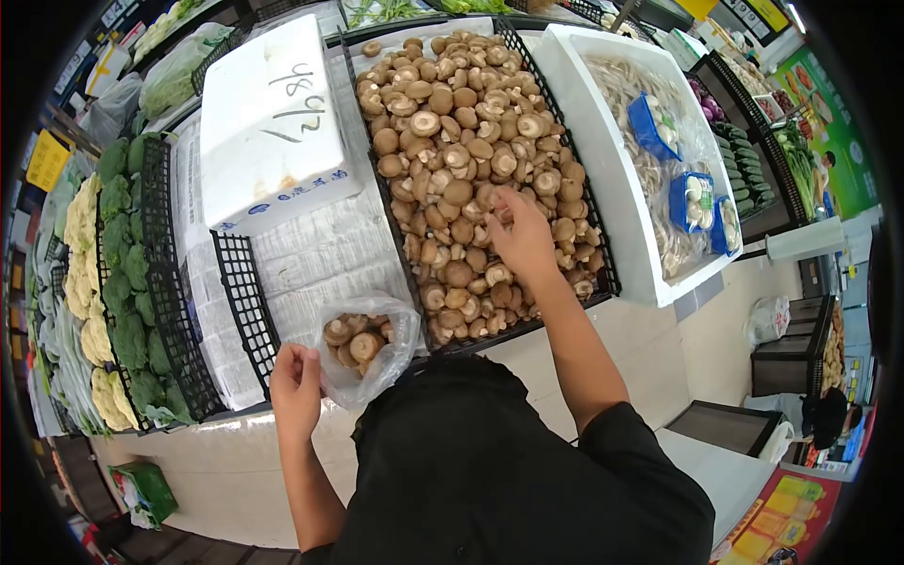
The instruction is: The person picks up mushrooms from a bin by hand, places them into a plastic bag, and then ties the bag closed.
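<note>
At the left rim of a clear plastic bag point(407, 331), my left hand point(296, 384) is closed on the film, thumb and fingers together. Several brown shiitake mushrooms point(363, 347) lie inside the bag. My right hand point(521, 237) reaches over a large black crate point(610, 273) heaped with loose shiitake mushrooms point(443, 99). Its thumb and fingers are curled around a mushroom near the middle of the heap, and the fingers partly cover that mushroom.
A white foam box point(268, 113) with handwriting stands left of the crate. On the right, another foam box point(633, 231) holds pale mushrooms and blue trays point(692, 201). Broccoli point(132, 311) and cauliflower point(82, 254) fill crates at far left. Newspaper point(320, 250) lines the counter.
</note>
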`<state>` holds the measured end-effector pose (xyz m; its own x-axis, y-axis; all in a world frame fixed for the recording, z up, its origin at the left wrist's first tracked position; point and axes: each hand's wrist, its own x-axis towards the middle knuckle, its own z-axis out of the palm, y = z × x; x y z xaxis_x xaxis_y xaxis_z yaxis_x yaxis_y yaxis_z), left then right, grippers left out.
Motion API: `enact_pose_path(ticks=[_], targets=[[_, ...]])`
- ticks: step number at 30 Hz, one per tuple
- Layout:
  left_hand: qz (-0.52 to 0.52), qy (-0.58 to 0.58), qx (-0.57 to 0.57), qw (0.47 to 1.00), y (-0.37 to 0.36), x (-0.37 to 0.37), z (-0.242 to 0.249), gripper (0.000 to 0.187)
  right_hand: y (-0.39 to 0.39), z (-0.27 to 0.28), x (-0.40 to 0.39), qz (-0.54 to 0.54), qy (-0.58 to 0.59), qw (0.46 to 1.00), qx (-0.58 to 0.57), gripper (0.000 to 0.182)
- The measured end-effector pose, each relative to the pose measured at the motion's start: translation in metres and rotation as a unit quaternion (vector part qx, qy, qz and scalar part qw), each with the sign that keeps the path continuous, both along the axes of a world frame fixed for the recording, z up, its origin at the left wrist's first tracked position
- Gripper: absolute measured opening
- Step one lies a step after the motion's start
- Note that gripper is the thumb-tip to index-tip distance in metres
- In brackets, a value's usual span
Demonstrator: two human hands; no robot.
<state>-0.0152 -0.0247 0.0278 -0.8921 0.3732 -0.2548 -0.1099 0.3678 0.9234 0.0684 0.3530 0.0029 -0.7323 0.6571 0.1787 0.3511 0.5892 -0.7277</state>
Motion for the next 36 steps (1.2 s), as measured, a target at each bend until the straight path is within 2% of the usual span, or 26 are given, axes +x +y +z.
enact_pose_path(ticks=[1, 4, 8, 10, 14, 15, 17, 18, 20, 21, 24, 27, 29, 30, 33, 36], targets=[[0.002, 0.025, -0.019, 1.000, 0.000, -0.003, -0.001, 0.021, 0.010, -0.007, -0.003, -0.013, -0.017, 0.999, 0.033, 0.039], [0.031, 0.052, 0.018, 0.998, 0.000, -0.005, -0.001, 0.022, 0.030, -0.031, -0.011, -0.011, -0.047, 0.998, 0.041, 0.041], [0.059, 0.143, 0.028, 0.988, 0.005, -0.004, 0.010, 0.022, 0.040, -0.052, -0.022, -0.028, -0.032, 0.998, 0.044, 0.030], [0.074, 0.158, 0.075, 0.982, 0.011, -0.001, 0.017, 0.022, 0.040, -0.051, -0.025, -0.030, -0.027, 0.999, 0.006, 0.024], [0.062, 0.178, 0.125, 0.974, 0.016, 0.000, 0.026, 0.017, 0.043, -0.049, -0.026, -0.041, 0.025, 0.998, 0.037, 0.017], [0.060, 0.178, 0.139, 0.972, 0.017, 0.001, 0.027, 0.016, 0.040, -0.043, -0.025, -0.054, 0.035, 0.997, 0.031, 0.020], [0.065, 0.186, 0.162, 0.967, 0.024, 0.005, 0.032, 0.011, 0.030, -0.028, -0.021, -0.063, 0.108, 0.989, -0.078, 0.022], [0.055, 0.210, 0.151, 0.965, 0.026, 0.006, 0.032, 0.009, 0.025, -0.020, -0.017, -0.044, 0.102, 0.981, -0.156, 0.022], [0.028, 0.262, 0.132, 0.955, 0.035, 0.006, 0.030, 0.003, 0.002, -0.003, -0.010, 0.026, 0.188, 0.923, -0.335, 0.022], [0.000, 0.284, 0.128, 0.950, 0.042, 0.007, 0.035, 0.006, -0.010, 0.003, -0.005, 0.059, 0.227, 0.878, -0.417, 0.022], [-0.077, 0.322, 0.115, 0.936, 0.067, 0.015, 0.057, 0.023, -0.054, 0.012, 0.007, 0.133, 0.273, 0.807, -0.507, 0.023], [-0.139, 0.318, 0.106, 0.932, 0.085, 0.021, 0.071, 0.046, -0.088, 0.019, 0.018, 0.212, 0.230, 0.804, -0.506, 0.024], [-0.180, 0.313, 0.105, 0.926, 0.093, 0.022, 0.074, 0.063, -0.106, 0.033, 0.022, 0.241, 0.203, 0.778, -0.544, 0.024], [-0.201, 0.349, 0.070, 0.912, 0.093, 0.020, 0.074, 0.070, -0.112, 0.037, 0.023, 0.254, 0.190, 0.764, -0.562, 0.024], [-0.203, 0.394, 0.069, 0.894, 0.094, 0.018, 0.063, 0.068, -0.119, 0.036, 0.025, 0.286, 0.183, 0.764, -0.549, 0.023], [-0.189, 0.347, 0.082, 0.915, 0.090, 0.018, 0.066, 0.059, -0.120, 0.050, 0.028, 0.306, 0.168, 0.768, -0.538, 0.022]])
